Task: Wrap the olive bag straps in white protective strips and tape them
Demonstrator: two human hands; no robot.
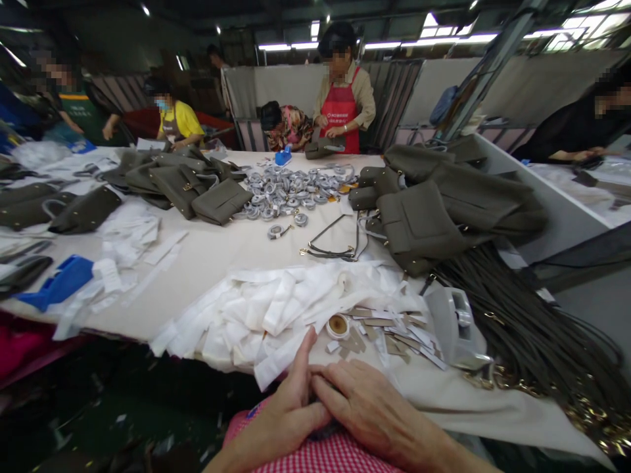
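My left hand [293, 397] and my right hand [362, 401] meet over my lap, in front of the table's near edge. The left index finger points up, while its other fingers curl in against the right hand. My right fingers are bent and pressed together over the left palm. A bit of something dark [325, 431] shows below them; what it is stays hidden. Just beyond the fingertips lie white fabric strips [280, 302], a small round tub [338, 326] with brown contents, and short grey and white strips [394, 328].
Dark straps with gold clasps [513, 315] hang over the right edge beside a clear tape dispenser [458, 328]. Olive bags [419, 220] and coiled grey straps [290, 187] lie farther back. A blue dispenser [56, 282] stands left. A person in a red apron [340, 108] works opposite.
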